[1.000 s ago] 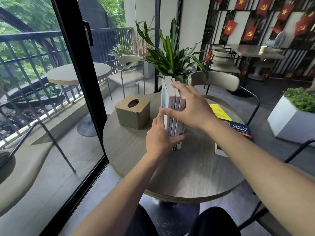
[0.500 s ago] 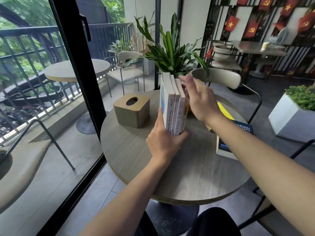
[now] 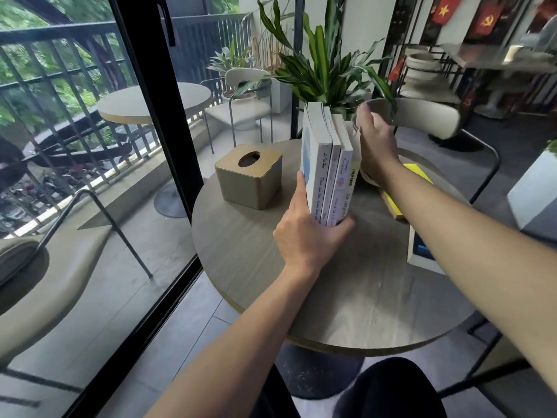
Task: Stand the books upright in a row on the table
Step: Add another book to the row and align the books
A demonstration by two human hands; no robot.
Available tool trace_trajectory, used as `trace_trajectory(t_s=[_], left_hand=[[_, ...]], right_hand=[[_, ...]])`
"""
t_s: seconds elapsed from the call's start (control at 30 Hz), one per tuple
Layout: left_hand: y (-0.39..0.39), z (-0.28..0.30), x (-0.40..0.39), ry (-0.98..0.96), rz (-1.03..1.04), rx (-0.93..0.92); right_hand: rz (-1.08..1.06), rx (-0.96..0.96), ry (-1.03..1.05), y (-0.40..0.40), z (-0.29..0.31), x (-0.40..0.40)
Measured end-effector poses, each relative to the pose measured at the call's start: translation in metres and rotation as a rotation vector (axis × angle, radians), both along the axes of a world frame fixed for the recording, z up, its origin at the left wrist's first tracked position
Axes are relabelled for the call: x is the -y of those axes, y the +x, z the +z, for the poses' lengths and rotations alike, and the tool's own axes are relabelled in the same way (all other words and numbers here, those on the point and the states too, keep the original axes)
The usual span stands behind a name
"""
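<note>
Left hand [image 3: 310, 236] grips the upright books [image 3: 330, 176] at their base; right hand [image 3: 376, 146] presses flat, fingers extended, against their right side.

Café: round tables [image 3: 346, 297], chairs [image 3: 422, 116], balcony.

Upright books [image 3: 328, 173] between both hands [image 3: 310, 236]

Row of standing books [image 3: 330, 173] sits mid-table [image 3: 346, 297], tissue box [image 3: 248, 176] just left of it. Two flat books right: one [image 3: 416, 176] further back, another [image 3: 420, 251] nearer. Plant [image 3: 325, 70] behind the row.
</note>
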State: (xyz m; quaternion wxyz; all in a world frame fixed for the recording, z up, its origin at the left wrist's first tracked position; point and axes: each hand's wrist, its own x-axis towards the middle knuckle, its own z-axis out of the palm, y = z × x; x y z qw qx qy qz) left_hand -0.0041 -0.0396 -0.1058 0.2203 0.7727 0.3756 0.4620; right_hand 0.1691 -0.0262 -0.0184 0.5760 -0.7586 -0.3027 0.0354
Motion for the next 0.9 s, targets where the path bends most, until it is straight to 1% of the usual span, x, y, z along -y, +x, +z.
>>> trace_trajectory(t_s=[0.13,0.17,0.3,0.37,0.57,0.73,0.9], left_hand=[[0.001,0.0,0.0,0.01,0.017,0.004],[0.002,-0.001,-0.001,0.016,0.017,0.007],[0.003,-0.002,-0.003,0.038,0.002,0.016],[0.003,-0.001,-0.003,0.038,0.009,0.019],[0.004,-0.001,-0.003,0.017,0.01,0.023],[0.004,-0.004,-0.004,-0.035,0.041,0.01],[0.005,-0.005,-0.005,-0.092,0.054,0.025]], right_hand=[[-0.075,0.038,-0.111,0.015,-0.005,-0.01],[-0.08,0.061,-0.178,0.019,-0.006,-0.011],[-0.062,0.199,-0.627,0.028,-0.02,-0.016],[-0.065,0.214,-0.715,0.031,-0.027,-0.022],[-0.139,0.23,-0.686,0.034,-0.038,-0.03],[-0.085,0.28,-0.692,0.034,-0.04,-0.026],[-0.111,0.261,-0.668,0.033,-0.04,-0.021]])
